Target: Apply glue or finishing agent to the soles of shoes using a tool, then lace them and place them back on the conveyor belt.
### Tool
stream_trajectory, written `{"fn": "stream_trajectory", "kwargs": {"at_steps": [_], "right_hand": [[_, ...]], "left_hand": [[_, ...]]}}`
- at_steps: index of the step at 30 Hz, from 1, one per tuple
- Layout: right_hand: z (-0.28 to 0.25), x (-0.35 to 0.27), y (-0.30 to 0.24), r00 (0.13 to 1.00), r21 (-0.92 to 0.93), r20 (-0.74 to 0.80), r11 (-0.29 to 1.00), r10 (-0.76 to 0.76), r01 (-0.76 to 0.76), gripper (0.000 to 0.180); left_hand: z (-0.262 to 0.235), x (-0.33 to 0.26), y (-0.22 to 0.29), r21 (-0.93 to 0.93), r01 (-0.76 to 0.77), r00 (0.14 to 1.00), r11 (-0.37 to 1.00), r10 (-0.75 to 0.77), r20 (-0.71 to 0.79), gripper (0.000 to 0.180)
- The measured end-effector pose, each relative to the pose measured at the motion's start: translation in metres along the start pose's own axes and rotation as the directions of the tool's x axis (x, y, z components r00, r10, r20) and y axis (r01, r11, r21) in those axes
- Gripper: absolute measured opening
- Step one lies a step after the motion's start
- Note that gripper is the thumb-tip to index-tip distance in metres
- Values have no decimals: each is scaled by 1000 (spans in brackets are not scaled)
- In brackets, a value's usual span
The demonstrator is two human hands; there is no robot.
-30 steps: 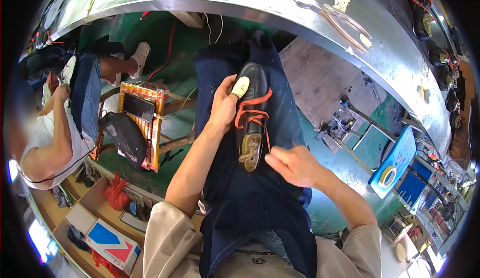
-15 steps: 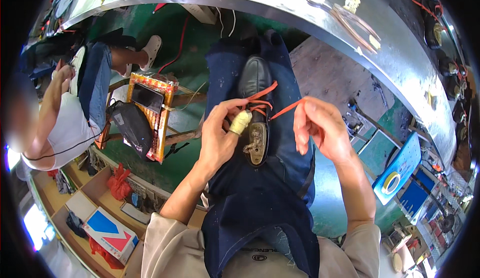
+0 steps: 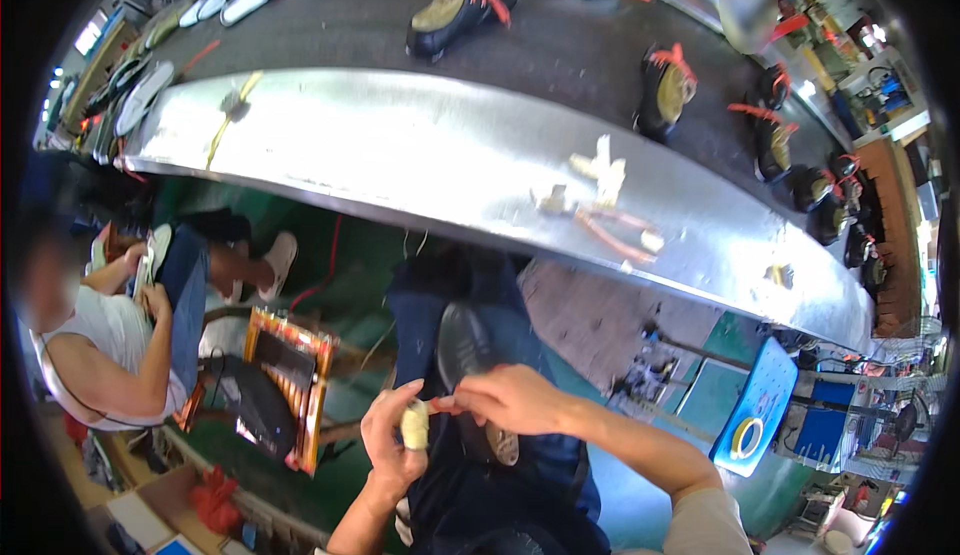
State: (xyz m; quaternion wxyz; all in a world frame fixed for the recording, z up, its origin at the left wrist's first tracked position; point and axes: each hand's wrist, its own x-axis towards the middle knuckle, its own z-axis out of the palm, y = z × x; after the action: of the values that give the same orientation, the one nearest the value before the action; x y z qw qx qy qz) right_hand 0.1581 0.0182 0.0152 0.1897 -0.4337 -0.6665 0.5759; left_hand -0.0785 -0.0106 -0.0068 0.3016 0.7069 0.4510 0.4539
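Observation:
A black leather shoe [image 3: 462, 340] lies sole-up at its heel end on my lap, toe pointing away, on dark blue cloth. Both hands meet over its middle. My left hand [image 3: 392, 440], a yellow wrapping [image 3: 414, 425] round one digit, pinches a red-orange strip [image 3: 440, 405] at the shoe's left side. From the right, my right hand [image 3: 515, 398] reaches across the shoe with its fingers closed on the same strip. That hand hides most of the strip and the shoe's middle. Below it shows part of the brownish heel seat [image 3: 503, 445].
Ahead runs a metal bench edge [image 3: 380, 125] with pincers [image 3: 615, 235] on it. Behind it, a dark belt [image 3: 560, 55] carries several shoes with red strips and white soles. At left a co-worker [image 3: 115, 355] sits by a stool [image 3: 290, 375]. A blue stool [image 3: 757, 405] stands at right.
My right hand has moved left from beside the shoe to meet my left hand over it. The strip is drawn in between them. The view has tilted up, showing more of the belt.

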Motion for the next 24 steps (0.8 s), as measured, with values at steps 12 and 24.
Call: {"fn": "stream_trajectory", "kwargs": {"at_steps": [12,24], "right_hand": [[4,-14,-3,962,-130,199,968,-188,216,21],[2,-38,11,989,851,147,506,28,-141,20]], "left_hand": [[87,44,-48,-802,573,692,169,-624,363,32],[60,65,-55,-325,455,390,829,142,910,41]]}}
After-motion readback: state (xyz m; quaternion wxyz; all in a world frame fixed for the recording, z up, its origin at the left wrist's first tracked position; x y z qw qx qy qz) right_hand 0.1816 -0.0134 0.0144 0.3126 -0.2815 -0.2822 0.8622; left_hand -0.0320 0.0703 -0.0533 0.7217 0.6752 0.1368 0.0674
